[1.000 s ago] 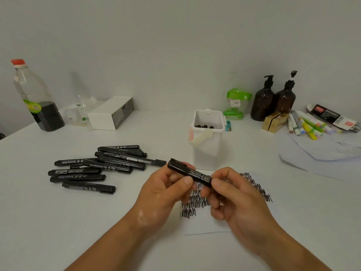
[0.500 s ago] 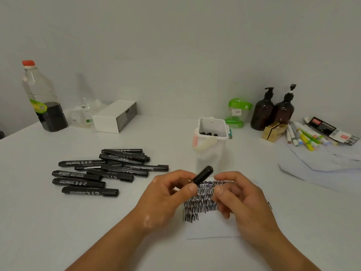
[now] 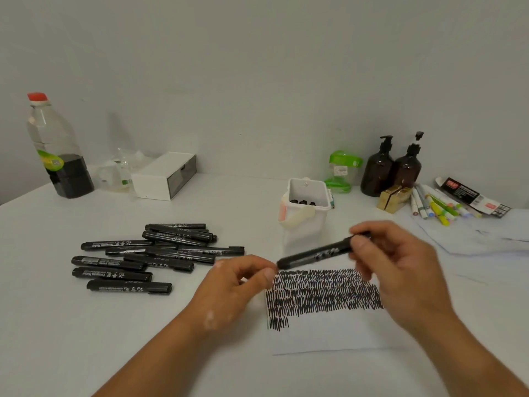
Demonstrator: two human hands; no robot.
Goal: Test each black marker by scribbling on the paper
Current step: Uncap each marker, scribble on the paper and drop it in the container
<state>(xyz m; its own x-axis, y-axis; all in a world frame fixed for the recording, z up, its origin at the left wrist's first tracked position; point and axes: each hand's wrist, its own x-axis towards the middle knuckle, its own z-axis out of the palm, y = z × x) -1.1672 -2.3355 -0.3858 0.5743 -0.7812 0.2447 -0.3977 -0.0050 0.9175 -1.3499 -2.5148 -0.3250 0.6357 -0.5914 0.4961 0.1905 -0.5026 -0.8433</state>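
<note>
My right hand point(image 3: 400, 267) grips a black marker point(image 3: 317, 255) by its right end and holds it slanted above the paper point(image 3: 329, 336). The paper lies on the white table and carries rows of black scribbles point(image 3: 323, 293). My left hand point(image 3: 237, 285) has curled fingers whose tips meet the marker's lower left end; whether they pinch it is unclear. A pile of several black markers point(image 3: 154, 256) lies to the left of my hands. Behind the paper stands a white bin point(image 3: 306, 222) with dark marker ends showing inside.
A bottle point(image 3: 57, 150) with dark liquid and a white drawer box point(image 3: 164, 176) stand at the back left. Two brown pump bottles point(image 3: 392, 167), a green container point(image 3: 342, 170), coloured pens point(image 3: 438, 207) and loose sheets point(image 3: 472, 233) fill the back right.
The marker has passed from upright in my left hand to slanted in my right hand. My right hand has moved right and up, uncovering the scribbles.
</note>
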